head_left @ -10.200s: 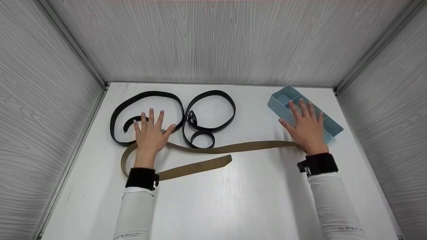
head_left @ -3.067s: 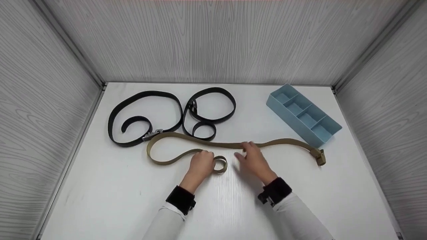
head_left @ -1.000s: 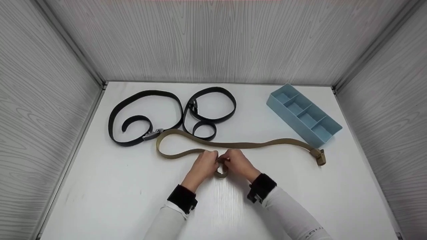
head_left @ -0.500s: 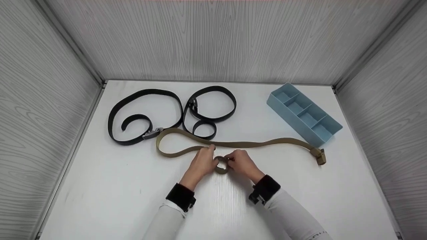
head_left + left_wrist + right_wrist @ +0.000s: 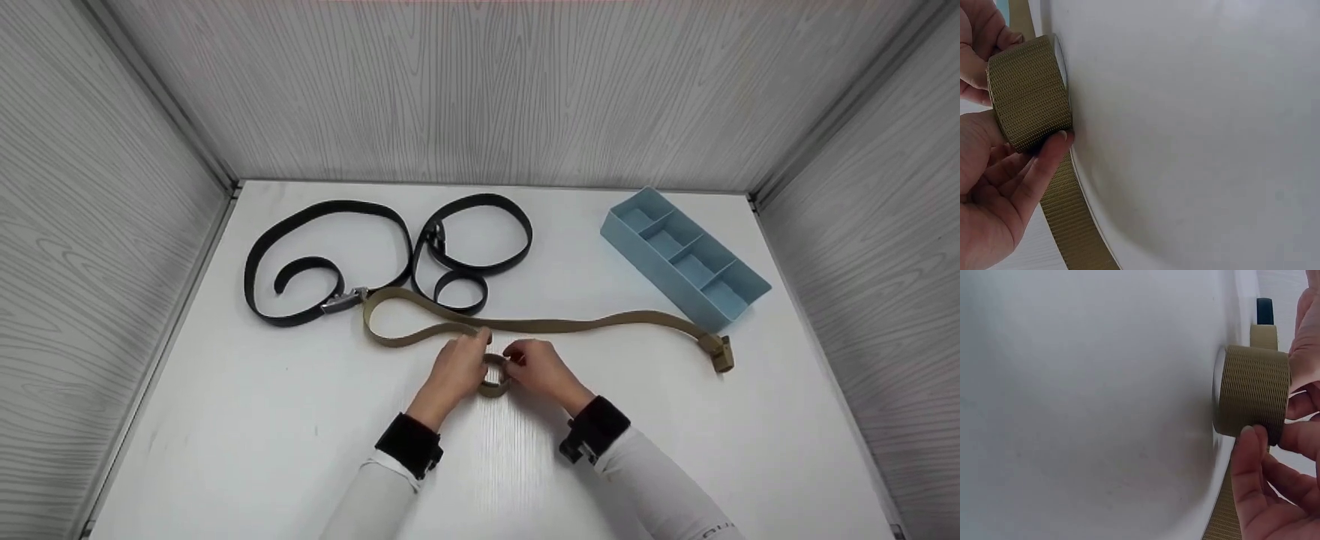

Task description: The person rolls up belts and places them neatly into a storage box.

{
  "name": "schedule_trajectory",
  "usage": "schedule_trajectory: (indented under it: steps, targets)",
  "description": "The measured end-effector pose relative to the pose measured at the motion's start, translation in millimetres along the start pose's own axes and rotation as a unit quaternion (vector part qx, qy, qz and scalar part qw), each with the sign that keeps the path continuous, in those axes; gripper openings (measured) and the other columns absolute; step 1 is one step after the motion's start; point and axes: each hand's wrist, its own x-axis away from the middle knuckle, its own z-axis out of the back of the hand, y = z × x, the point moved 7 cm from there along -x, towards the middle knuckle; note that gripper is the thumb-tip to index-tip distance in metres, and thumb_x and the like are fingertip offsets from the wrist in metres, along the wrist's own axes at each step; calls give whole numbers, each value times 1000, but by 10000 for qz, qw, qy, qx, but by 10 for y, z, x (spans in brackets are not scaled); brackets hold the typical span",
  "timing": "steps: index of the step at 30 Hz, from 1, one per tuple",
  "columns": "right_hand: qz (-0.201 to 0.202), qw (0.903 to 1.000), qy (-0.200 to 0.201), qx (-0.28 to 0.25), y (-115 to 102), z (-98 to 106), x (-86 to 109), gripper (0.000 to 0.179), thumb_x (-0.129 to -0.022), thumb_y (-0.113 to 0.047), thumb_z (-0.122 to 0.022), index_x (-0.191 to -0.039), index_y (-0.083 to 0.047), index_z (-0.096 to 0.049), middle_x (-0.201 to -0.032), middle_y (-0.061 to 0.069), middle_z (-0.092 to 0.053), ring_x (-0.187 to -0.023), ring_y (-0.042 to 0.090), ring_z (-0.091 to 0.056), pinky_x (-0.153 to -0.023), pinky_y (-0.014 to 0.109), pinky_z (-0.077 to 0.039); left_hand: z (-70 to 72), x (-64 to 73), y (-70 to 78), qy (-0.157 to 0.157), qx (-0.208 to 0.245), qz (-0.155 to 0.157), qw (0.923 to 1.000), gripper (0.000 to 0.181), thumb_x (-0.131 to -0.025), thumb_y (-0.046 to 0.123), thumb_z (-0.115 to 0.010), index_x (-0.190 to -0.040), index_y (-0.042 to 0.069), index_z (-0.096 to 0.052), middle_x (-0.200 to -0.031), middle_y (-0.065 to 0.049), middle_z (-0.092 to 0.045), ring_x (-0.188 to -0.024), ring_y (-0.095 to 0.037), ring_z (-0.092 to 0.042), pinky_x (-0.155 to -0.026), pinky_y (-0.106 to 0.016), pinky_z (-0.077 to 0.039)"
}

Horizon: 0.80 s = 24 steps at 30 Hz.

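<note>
A tan webbing belt (image 5: 555, 325) runs across the white table, its buckle (image 5: 721, 354) at the right end. The other end is wound into a small coil (image 5: 493, 389) standing on edge between both hands. My left hand (image 5: 454, 367) holds the coil's left side, a finger and thumb on the strap. On the opposite side my right hand (image 5: 547, 371) pinches the coil with thumb and fingertips. In the left wrist view a fingertip presses the ribbed outer layer of the coil (image 5: 1030, 93); the right wrist view shows right fingertips at the lower edge of the coil (image 5: 1255, 391).
Two black belts lie looped at the back: the left one (image 5: 250, 274) has a silver buckle (image 5: 343, 301) right by the tan loop, and the second (image 5: 527, 236) lies beside it. A blue four-section tray (image 5: 660, 274) stands at the back right, near the tan buckle.
Both hands were spread flat ten seconds ago; since then they have come together and the belt's free end is rolled up. The tan belt's left bend has shifted right.
</note>
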Motion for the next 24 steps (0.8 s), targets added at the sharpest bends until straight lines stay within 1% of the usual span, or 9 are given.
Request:
schedule_trajectory:
  steps: [3,6,10,13,16,18,20,22,24]
  targets:
    - [142,9995,-248,-127,-12,-37,23,13,-89,-8,-66,-98,1,-70,-80,5,-67,-70,16,-63,-64,30,-51,36,58,-17,-26,-74,-163,9998,37,-77,-5,-66,-110,4,-52,-77,-16,-63,-68,-36,-63,-60,-45,-49]
    - [400,9986,-344,-85,-26,-44,28,15,-91,-9,-66,-101,2,-69,-85,7,-67,-70,16,-64,-65,30,-52,97,136,-69,-52,-234,-266,9994,34,-78,-6,-65,-106,4,-49,-74,-13,-60,-64,-35,-61,-56,-45,-47]
    - [621,9967,122,511,5,50,11,26,-92,-7,-66,-116,1,-63,-111,13,-58,-74,15,-59,-68,31,-50,194,260,-203,-128,-357,-40,9993,28,-77,-7,-66,-95,5,-49,-74,-11,-59,-65,-35,-61,-57,-46,-47]
    - [624,9894,550,1194,69,160,-13,44,-91,-4,-66,-133,-3,-54,-132,18,-46,-76,19,-60,-66,33,-50,258,341,-309,-245,-300,274,9989,21,-79,-7,-67,-88,6,-54,-76,-12,-61,-69,-35,-62,-60,-47,-48]
    - [526,9827,704,1633,157,254,-47,50,-91,0,-65,-139,-4,-51,-131,17,-49,-85,23,-62,-71,35,-51,297,393,-382,-336,-336,476,9977,15,-80,-5,-68,-79,7,-59,-75,-13,-63,-70,-35,-63,-61,-47,-48]
    - [361,9834,689,1637,220,312,-63,42,-92,0,-64,-133,-4,-57,-119,16,-55,-90,25,-61,-76,36,-51,315,410,-410,-368,-374,570,9970,16,-80,-5,-68,-73,8,-61,-74,-13,-64,-69,-33,-63,-60,-46,-48]
    - [152,9864,716,1475,285,374,-70,27,-92,-2,-65,-120,-2,-65,-103,12,-57,-90,25,-59,-80,37,-50,328,418,-426,-374,-476,627,9962,19,-79,-6,-67,-69,9,-62,-72,-13,-64,-67,-33,-63,-59,-46,-48]
    - [-114,9885,776,1291,353,434,-67,14,-92,-8,-68,-104,-2,-68,-95,9,-55,-85,23,-56,-77,37,-49,338,425,-433,-383,-509,683,9956,19,-78,-7,-67,-68,8,-63,-71,-12,-64,-65,-32,-63,-58,-46,-48]
    - [-355,9887,832,1198,413,480,-55,13,-91,-15,-71,-93,-3,-67,-91,8,-52,-81,22,-54,-74,36,-47,349,429,-430,-374,-585,686,9952,18,-76,-8,-67,-67,7,-63,-70,-12,-64,-64,-32,-63,-58,-46,-48]
